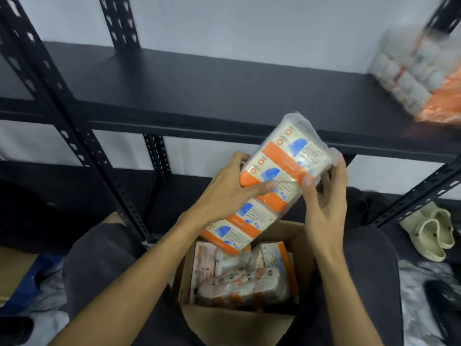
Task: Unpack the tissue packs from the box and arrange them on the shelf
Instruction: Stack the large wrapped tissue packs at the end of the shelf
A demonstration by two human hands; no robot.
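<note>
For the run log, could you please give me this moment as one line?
stage: pack lifted above box | left hand: grips tissue pack | right hand: grips same pack | shelf: packs at right end

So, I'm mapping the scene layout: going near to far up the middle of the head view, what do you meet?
Cardboard box → loose tissue packs in the box → held tissue pack → black shelf → white wall.
</note>
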